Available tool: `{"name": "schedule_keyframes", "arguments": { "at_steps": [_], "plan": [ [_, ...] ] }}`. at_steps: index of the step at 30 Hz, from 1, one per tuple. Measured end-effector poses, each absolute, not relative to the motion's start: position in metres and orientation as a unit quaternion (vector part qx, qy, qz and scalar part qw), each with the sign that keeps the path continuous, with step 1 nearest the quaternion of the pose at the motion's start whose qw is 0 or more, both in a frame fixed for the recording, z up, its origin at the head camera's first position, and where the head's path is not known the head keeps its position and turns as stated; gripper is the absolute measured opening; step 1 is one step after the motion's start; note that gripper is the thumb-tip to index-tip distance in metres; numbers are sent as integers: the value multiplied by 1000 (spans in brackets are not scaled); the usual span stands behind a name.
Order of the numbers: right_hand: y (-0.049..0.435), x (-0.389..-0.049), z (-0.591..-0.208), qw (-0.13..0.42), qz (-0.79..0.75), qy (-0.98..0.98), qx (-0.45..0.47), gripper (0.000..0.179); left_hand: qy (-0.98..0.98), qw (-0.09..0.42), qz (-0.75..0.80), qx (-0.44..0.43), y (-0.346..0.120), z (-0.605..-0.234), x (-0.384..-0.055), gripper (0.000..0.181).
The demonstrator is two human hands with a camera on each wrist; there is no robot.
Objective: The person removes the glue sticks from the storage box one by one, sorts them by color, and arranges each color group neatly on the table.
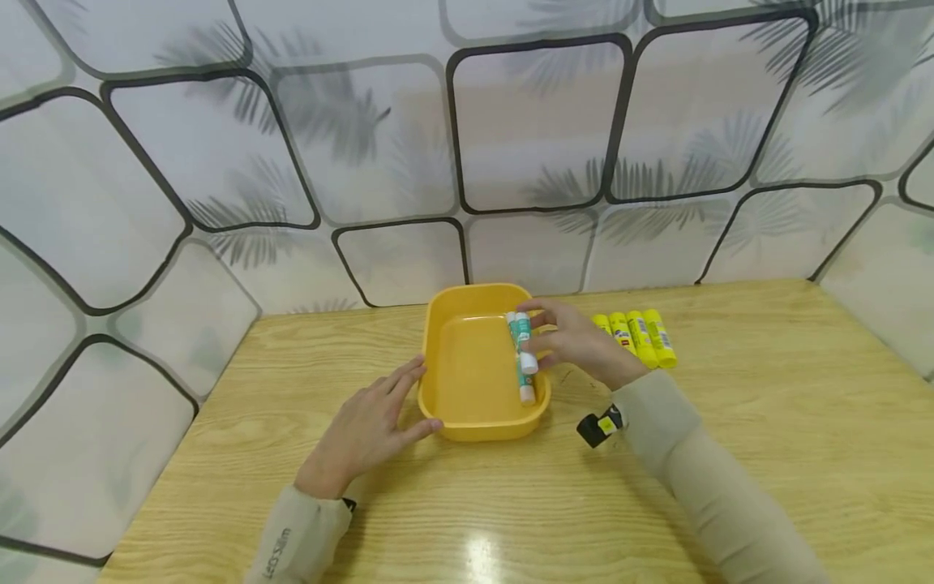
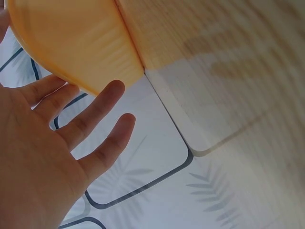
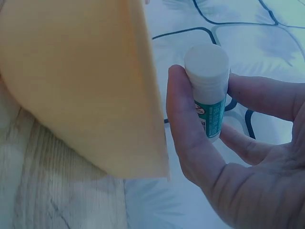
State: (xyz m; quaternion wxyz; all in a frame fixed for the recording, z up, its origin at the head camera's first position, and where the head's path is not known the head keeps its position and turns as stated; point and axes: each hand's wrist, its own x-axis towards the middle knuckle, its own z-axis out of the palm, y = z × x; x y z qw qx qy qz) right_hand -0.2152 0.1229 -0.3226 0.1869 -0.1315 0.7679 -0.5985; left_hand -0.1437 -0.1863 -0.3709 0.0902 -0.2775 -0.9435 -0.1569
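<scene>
We pinch teal/white tube (image 3: 214, 114) in R hand (image 1: 572, 339), right side of bin (image 1: 487, 432); L hand (image 1: 368, 423) spread wide, left side. Tube prob. light, stiff, slick; grip mid-length, off cap (image 3: 207, 61).

Your yellow tub (image 1: 485, 433) is smooth, glossy plastic; the glue stick (image 3: 208, 88) you hold looks smooth plastic. Your sleeves (image 1: 730, 495) are matt cloth, the tabletop (image 1: 795, 414) glossy and wood-grained.

Tub (image 2: 71, 43) cropped in both wrist views, yellow tubes (image 1: 640, 337) partly behind right grip (image 1: 574, 341), labels (image 1: 660, 334) unreadably small
</scene>
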Motion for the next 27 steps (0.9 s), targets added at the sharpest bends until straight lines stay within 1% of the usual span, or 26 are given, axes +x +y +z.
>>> {"name": "schedule_keyframes", "arguments": {
  "at_steps": [15, 27],
  "plan": [
    [153, -207, -324, 173, -573, 790, -128, 65, -943, 97, -156, -279, -187, -371, -144, 81],
    [174, -199, -324, 167, -561, 801, -130, 65, -943, 85, -163, -278, -187, -370, -143, 82]
  ]
}}
